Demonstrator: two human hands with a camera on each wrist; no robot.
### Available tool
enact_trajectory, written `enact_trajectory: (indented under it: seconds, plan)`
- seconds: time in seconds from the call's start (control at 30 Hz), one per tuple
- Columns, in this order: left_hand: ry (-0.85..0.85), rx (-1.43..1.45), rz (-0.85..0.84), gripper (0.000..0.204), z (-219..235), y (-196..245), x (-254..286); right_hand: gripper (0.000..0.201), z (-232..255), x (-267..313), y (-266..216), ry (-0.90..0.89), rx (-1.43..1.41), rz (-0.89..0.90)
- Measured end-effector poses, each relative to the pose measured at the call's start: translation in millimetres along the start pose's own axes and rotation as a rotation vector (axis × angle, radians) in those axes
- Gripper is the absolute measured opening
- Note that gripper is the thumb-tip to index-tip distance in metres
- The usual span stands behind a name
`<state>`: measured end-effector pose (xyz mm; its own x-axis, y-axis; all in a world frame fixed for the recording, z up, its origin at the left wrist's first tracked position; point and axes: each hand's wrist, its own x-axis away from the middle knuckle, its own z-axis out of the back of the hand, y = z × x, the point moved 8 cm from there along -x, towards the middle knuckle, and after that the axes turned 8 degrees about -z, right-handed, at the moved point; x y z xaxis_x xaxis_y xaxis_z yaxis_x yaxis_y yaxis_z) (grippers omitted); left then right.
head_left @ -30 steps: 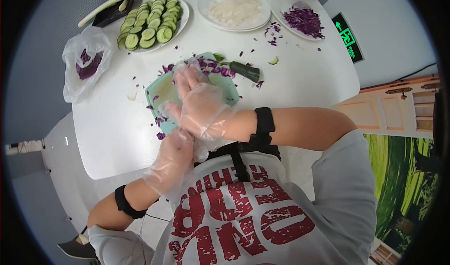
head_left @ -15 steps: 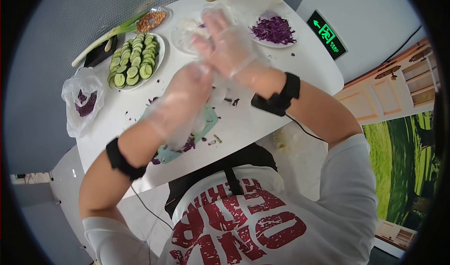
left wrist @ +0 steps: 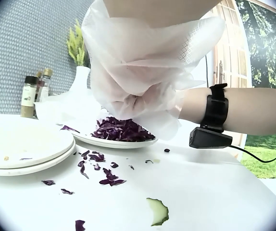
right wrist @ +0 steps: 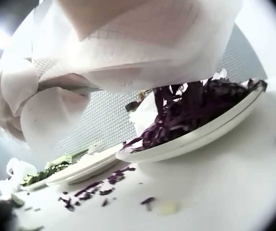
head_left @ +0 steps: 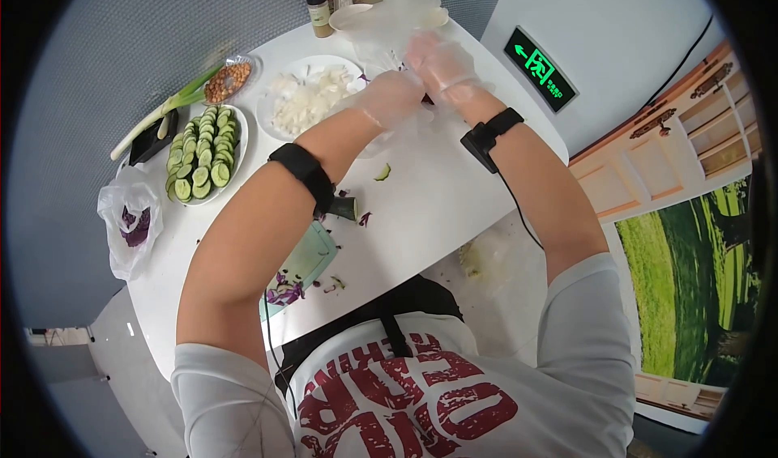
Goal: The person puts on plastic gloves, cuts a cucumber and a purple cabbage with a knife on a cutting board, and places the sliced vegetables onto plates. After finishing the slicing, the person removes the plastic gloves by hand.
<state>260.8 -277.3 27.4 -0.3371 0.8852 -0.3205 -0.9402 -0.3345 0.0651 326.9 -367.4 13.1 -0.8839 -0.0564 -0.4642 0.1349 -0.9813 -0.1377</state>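
Both hands wear clear plastic gloves and are close together at the far right of the table. My right hand (head_left: 440,65) is over the shredded purple cabbage (right wrist: 195,110), and dark shreds stand right below its glove in the right wrist view. Under the pile, the rim of a white plate (left wrist: 114,143) shows. My left hand (head_left: 395,100) overlaps the right one near its wrist in the head view. Its fingers are largely hidden by the loose, crumpled glove, and I cannot tell whether either hand holds shreds.
A plate of pale slices (head_left: 316,102) and sliced cucumber (head_left: 203,158) stand to the left. Nearer are a green cutting board (head_left: 320,251) with cabbage scraps and a cucumber piece (head_left: 344,208). A plastic bag (head_left: 121,223) lies far left; a spice jar (head_left: 318,17) stands at the back.
Both hands have left the cutting board and moved forward and right, past the pale slices, to the cabbage plate. The head view has shifted with them.
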Motion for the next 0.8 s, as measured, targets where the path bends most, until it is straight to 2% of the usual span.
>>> enact_trajectory:
  seconds: [0.07,0.13,0.17,0.23,0.27,0.33,0.37,0.43,0.47,0.53,0.57,0.63,0.67,0.7,0.73,0.77,0.8]
  plan:
    - [-0.005,-0.016,-0.006,0.008,-5,-6,1,0.021,-1,-1,8,0.035,0.030,0.012]
    - [-0.105,-0.142,0.066,0.021,-8,-15,5,0.022,8,-4,13,-0.095,0.294,-0.068]
    - [-0.107,-0.143,0.065,0.021,-7,-17,7,0.022,20,-7,12,-0.094,0.292,-0.069]
    - [-0.126,-0.091,0.131,0.022,-1,-22,13,0.025,22,-8,20,-0.297,0.430,-0.114]
    - [-0.126,-0.093,0.131,0.022,3,-21,14,0.025,17,-8,27,-0.296,0.429,-0.115]
    - [-0.163,-0.024,0.153,0.021,12,-15,16,0.030,17,-11,26,-0.082,0.357,0.019]
    - [-0.161,-0.025,0.154,0.021,10,-17,18,0.030,14,-10,26,-0.081,0.358,0.021]
    - [0.051,0.649,0.401,0.022,5,-34,29,0.032,27,-2,17,0.016,-0.034,-0.043]
    - [0.055,0.648,0.408,0.022,4,-36,34,0.032,30,1,13,0.014,-0.037,-0.036]
    - [0.044,0.498,0.264,0.023,30,-14,37,0.032,30,9,-6,-0.073,0.181,0.129]
    - [0.047,0.496,0.282,0.023,39,-9,43,0.032,31,9,-8,-0.079,0.171,0.143]
    - [-0.041,0.479,0.461,0.023,43,-12,65,0.034,37,8,-21,-0.089,0.372,0.188]
    - [-0.040,0.477,0.483,0.023,48,-13,78,0.034,41,8,-21,-0.217,0.470,0.077]
    - [-0.018,0.439,0.396,0.025,57,-10,90,0.034,41,14,-26,-0.219,0.460,0.095]
    - [0.002,0.401,0.309,0.027,66,-6,102,0.031,54,18,-35,-0.063,0.394,0.198]
    - [0.003,0.396,0.325,0.027,72,-7,118,0.028,65,25,-45,0.095,0.325,0.297]
    - [0.036,0.336,0.386,0.029,80,-8,137,0.036,71,23,-42,0.032,0.009,0.024]
